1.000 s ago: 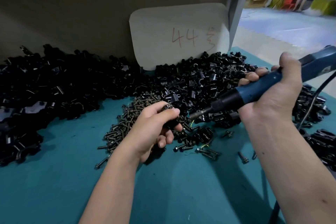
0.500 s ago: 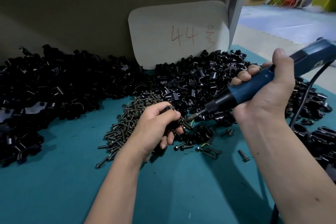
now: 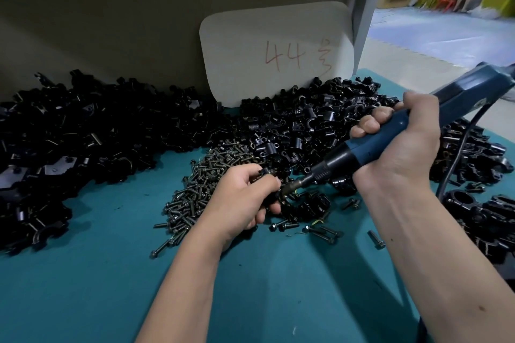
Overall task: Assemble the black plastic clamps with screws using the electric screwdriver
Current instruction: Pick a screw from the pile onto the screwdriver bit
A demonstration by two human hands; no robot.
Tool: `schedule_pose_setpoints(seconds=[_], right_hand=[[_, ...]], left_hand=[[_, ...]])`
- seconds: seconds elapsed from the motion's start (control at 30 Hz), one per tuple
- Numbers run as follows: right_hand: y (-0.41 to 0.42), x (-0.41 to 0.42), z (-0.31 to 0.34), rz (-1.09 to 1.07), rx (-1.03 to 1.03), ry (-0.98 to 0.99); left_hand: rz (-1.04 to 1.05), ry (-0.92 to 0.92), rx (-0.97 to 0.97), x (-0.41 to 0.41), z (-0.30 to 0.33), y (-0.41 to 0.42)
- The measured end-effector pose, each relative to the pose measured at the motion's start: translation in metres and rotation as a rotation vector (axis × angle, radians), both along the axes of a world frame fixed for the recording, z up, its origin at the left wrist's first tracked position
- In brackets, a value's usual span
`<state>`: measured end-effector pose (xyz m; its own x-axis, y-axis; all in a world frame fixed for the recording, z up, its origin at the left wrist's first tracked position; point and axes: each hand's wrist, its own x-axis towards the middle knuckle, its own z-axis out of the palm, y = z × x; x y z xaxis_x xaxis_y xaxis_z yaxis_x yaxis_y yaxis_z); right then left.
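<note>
Fingers of the left hand [image 3: 245, 192] are pinching a black plastic clamp [image 3: 271, 193] above the screw pile [image 3: 200, 189]; the right hand [image 3: 401, 142] is wrapping the electric screwdriver [image 3: 370, 145], bit meeting the clamp. Keeping the bit in line with the screw should prevent slipping.

Both arms are bare, with no sleeves to see. The left hand [image 3: 245, 198] and the right hand [image 3: 401, 147] wear no gloves, rings or watch. The nails are cut short and plain.
</note>
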<state>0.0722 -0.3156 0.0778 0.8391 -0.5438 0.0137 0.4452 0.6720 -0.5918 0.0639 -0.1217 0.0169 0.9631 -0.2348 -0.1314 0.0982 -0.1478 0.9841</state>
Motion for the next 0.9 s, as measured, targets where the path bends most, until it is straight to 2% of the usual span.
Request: schedule_pose_setpoints(seconds=[0.5, 0.67, 0.9], right_hand=[[0.009, -0.002, 0.001, -0.003, -0.005, -0.022], [0.009, -0.004, 0.008, -0.031, -0.073, -0.011], [0.013, -0.007, 0.012, -0.028, -0.148, -0.025]], left_hand=[[0.068, 0.030, -0.105, -0.001, -0.002, 0.001], [0.051, 0.010, -0.119, -0.002, -0.003, -0.002], [0.053, -0.050, -0.036, 0.000, -0.003, -0.002]])
